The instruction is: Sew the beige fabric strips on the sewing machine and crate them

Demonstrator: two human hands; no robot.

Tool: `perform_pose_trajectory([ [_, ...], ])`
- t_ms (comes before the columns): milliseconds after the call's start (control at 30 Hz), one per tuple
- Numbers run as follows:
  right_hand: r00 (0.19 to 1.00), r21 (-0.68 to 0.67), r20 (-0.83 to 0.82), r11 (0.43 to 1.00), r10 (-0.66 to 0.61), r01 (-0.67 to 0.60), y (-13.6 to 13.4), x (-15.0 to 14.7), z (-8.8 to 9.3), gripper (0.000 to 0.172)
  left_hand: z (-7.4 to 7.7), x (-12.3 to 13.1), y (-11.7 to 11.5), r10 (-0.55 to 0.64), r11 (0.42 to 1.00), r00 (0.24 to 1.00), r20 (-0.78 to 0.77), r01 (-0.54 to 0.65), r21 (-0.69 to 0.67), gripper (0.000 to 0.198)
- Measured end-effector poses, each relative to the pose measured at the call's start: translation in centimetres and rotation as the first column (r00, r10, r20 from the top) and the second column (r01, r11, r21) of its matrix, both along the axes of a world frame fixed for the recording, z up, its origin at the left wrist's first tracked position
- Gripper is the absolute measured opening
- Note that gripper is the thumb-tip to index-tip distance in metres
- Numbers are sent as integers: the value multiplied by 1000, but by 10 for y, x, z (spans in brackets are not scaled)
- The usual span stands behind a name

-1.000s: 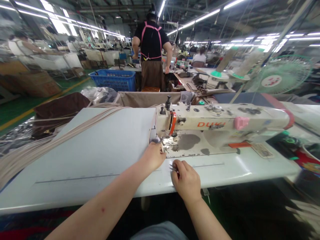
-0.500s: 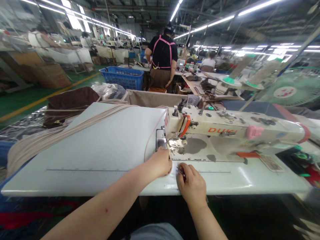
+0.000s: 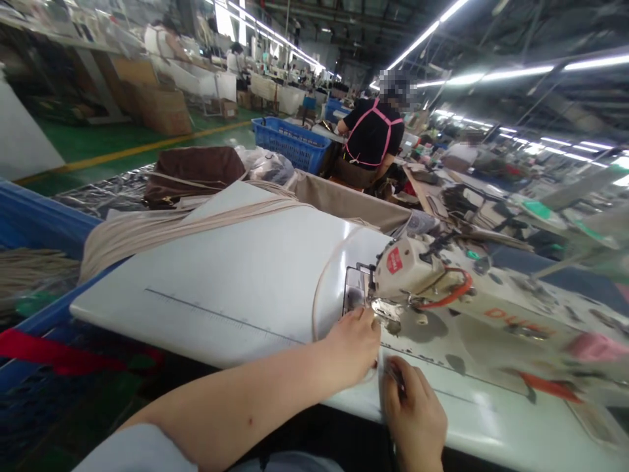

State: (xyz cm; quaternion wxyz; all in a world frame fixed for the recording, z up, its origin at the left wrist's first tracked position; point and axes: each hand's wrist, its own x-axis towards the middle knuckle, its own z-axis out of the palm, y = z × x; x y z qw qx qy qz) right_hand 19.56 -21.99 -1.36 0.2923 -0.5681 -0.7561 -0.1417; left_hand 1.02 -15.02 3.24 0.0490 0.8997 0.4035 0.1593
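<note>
My left hand [image 3: 354, 344] is closed at the left front of the sewing machine [image 3: 417, 272], close beside its presser foot. A thin beige strap [image 3: 315, 301] curves over the white table [image 3: 246, 262] and runs into the fingers of this hand. Just to the right and nearer to me, my right hand [image 3: 417, 410] is curled round small metal thread snips [image 3: 396, 375], mostly covered by the fingers and blurred. The strap's end is hidden under my left hand.
A bundle of beige straps [image 3: 196, 226] drapes over the table's far left edge. Beyond stand a beige fabric-lined bin [image 3: 344, 200], a brown bag [image 3: 196, 172] and a blue crate [image 3: 292, 143]. A co-worker [image 3: 376, 134] in a pink-strapped apron is behind the bin.
The view has turned left and tilted, so the machine and table sit further right and slanted. My hands stay near the presser foot, holding the same things. The co-worker now leans lower.
</note>
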Motion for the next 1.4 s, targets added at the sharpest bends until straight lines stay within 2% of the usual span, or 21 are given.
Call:
perform_pose_trajectory([
  [67,1000,12,5,1000,5,-5,0,-1,2,28,-5,0,-1,-76,996,997,-13,77,55,34],
  [133,1000,27,9,1000,15,-15,0,-2,4,28,-8,-2,-3,-101,991,995,10,100,86,32],
  [267,999,39,29,999,18,-19,1,-2,6,26,-11,-4,-7,-73,993,995,72,65,98,37],
  [400,1000,28,11,999,22,-22,1,1,5,25,-13,-1,-11,-56,993,997,47,51,109,32],
  [833,1000,-50,-25,999,11,-13,-2,1,9,18,-33,12,-16,-23,989,996,89,9,148,41],
  [933,999,-64,-41,998,4,-7,-2,0,10,18,-29,8,-16,-8,992,994,113,-6,126,39],
  [1067,998,-51,-56,999,5,-8,-2,-3,11,18,-14,-5,-13,-102,991,991,86,94,91,32],
  [1167,997,-47,-73,998,29,-33,-3,-3,10,21,-4,-13,-6,-120,993,989,87,120,-4,24],
  [1300,996,-62,-66,995,68,-72,-3,1,12,38,2,-20,4,-32,988,986,163,56,-146,25],
  [1400,986,-91,21,982,168,-165,-2,3,16,54,5,-25,16,92,970,967,238,-32,-241,28],
])
